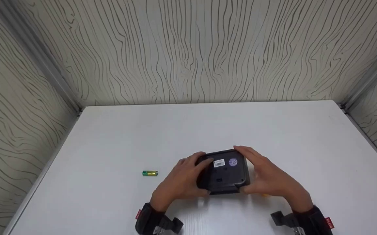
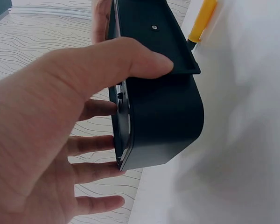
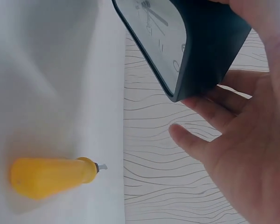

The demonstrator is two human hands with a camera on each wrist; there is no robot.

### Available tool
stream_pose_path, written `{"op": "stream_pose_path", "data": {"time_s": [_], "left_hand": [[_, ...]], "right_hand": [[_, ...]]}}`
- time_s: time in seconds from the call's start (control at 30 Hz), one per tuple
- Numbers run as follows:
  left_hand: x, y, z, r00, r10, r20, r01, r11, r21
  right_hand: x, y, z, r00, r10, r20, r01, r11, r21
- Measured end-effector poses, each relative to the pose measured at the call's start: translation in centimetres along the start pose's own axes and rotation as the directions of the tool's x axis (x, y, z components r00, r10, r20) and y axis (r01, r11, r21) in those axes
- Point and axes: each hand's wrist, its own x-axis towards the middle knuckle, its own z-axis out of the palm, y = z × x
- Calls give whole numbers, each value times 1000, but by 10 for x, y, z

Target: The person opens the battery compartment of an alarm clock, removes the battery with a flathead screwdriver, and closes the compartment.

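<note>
A black square desk clock point(image 1: 226, 178) is held up over the table, its back with a white label and a purple round sticker facing the head camera. The white dial with hands point(image 3: 154, 35) shows in the right wrist view. My left hand point(image 1: 183, 178) grips the clock's left side, thumb on the bottom edge and a fingertip on the back. On the opposite side, my right hand point(image 1: 268, 173) holds it between thumb and fingers. The left wrist view shows a screw in the clock's underside point(image 2: 151, 28).
A yellow-handled screwdriver point(image 3: 53, 175) with a short metal tip lies on the white table point(image 1: 110, 140), mostly hidden behind the right hand in the head view. To the left lies a green and yellow battery point(image 1: 150, 173). Patterned panels point(image 1: 188, 52) stand at the back and sides.
</note>
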Motion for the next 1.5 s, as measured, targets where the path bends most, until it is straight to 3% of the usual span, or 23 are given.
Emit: {"op": "stream_pose_path", "data": {"time_s": [0.23, 0.6, 0.83, 1.0, 1.17, 1.5], "left_hand": [[1, -1, -2, 1000, -3, 22, 5, 995, -103], [2, 0, 1, 1000, -21, 7, 22, 985, -169], [2, 2, 2, 1000, -1, -23, -3, 989, -147], [2, 6, 5, 996, 61, -72, -67, 994, -84], [4, 12, 10, 980, 131, -152, -136, 991, -21], [4, 21, 14, 956, 169, -240, -167, 986, 29]], "right_hand": [[-2, -3, -5, 994, -98, -51, 102, 992, 72], [-2, -7, -8, 986, -132, -103, 139, 988, 71], [-2, -12, -10, 976, -180, -119, 187, 981, 47], [-2, -17, -9, 961, -236, -142, 242, 970, 27], [-2, -22, -7, 959, -248, -136, 251, 968, 3], [-3, -35, -3, 962, -254, -102, 247, 966, -76]]}}
